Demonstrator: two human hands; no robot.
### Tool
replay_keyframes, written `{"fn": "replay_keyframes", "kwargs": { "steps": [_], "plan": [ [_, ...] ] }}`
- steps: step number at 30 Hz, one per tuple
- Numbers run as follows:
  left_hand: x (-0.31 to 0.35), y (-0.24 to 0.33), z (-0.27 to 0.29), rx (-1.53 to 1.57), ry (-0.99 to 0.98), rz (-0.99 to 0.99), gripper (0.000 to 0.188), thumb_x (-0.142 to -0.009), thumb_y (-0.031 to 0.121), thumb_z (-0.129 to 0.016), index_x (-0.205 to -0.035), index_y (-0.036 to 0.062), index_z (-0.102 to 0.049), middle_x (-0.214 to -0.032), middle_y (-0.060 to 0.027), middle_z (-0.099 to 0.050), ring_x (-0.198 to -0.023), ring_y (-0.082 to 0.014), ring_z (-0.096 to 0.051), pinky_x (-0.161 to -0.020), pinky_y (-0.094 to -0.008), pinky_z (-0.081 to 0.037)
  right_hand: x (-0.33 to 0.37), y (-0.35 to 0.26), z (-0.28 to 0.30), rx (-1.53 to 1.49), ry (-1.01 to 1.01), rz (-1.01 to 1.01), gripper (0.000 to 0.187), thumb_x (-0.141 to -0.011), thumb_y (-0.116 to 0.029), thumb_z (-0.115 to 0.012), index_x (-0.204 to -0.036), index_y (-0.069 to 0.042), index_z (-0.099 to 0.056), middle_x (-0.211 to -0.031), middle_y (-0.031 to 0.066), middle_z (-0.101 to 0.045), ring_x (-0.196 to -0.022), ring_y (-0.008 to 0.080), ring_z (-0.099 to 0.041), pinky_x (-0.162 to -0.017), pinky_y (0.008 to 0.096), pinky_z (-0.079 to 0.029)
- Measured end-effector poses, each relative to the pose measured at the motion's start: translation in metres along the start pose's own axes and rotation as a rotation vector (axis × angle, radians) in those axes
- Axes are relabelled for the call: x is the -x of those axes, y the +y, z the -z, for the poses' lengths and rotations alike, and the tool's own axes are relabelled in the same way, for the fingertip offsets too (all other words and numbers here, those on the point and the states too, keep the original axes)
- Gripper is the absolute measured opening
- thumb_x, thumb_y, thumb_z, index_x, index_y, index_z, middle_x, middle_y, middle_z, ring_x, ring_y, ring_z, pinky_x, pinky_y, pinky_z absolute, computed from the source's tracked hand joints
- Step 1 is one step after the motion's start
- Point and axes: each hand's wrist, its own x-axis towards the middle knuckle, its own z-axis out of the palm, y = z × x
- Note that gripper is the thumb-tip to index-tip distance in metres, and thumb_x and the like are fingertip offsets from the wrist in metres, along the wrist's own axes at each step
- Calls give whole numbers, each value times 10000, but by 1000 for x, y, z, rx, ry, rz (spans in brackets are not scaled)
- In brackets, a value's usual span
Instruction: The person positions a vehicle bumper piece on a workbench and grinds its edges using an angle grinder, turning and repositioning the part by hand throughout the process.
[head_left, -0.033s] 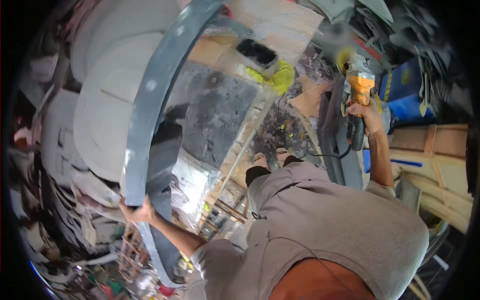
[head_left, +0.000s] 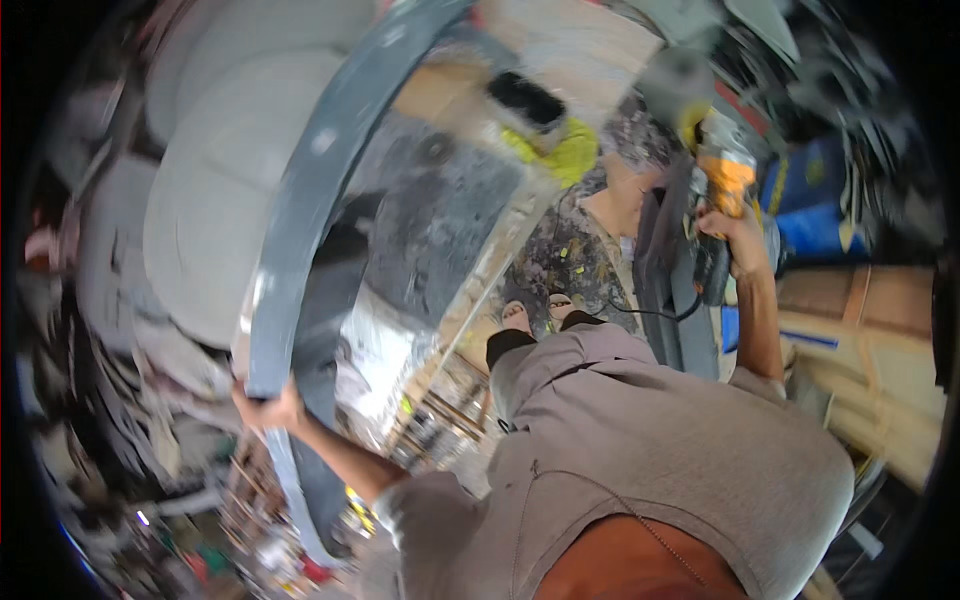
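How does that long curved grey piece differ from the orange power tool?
The grey piece is long and bowed; the power tool is much shorter and more compact. The grey piece is grey with pale patches, while the power tool mixes orange, silver and black. The left hand grips the grey piece; the right hand grips the power tool. Both are hand-held.

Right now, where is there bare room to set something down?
Bare room shows on the dark grey work surface, between the long curved grey strip and the pale edge, beyond the white sheet. It's crowded near the black block and yellow-green cloth, and at far left among grey panels.
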Motion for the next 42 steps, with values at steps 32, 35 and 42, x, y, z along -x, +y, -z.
{"fn": "replay_keyframes", "kwargs": {
  "steps": [32, 35, 42],
  "plan": [
    [-60, 195, -33, -597, -123, -171, 559, -875, 227, -798, -1377, 80, -600, -1260, -155, -639, -1144, -310, -622, -934, -443, -524, -189, -15, -174, 260, -92, 52, 491, -678, -111, -808, -1121, 18, -640, -999, 80, -689, -926, 182, -640, -872, 333, -501],
    [-58, 216, -51, -607, -129, -161, 553, -908, 181, -757, -1395, 32, -544, -1308, -165, -598, -1154, -320, -601, -947, -462, -505, -229, -4, -175, 239, -323, 188, 545, -665, -98, -810, -1162, 2, -612, -1032, 98, -674, -982, 194, -633, -901, 338, -485],
    [-46, 235, -56, -892, -84, 31, 615, -787, 251, -854, -1242, -2, -526, -1120, -182, -595, -1056, -371, -599, -923, -515, -480, -243, -19, -187, 514, -392, 106, 595, -654, -209, -786, -1158, -4, -546, -1010, 260, -680, -1003, 428, -653, -866, 457, -517]
  ]
}}
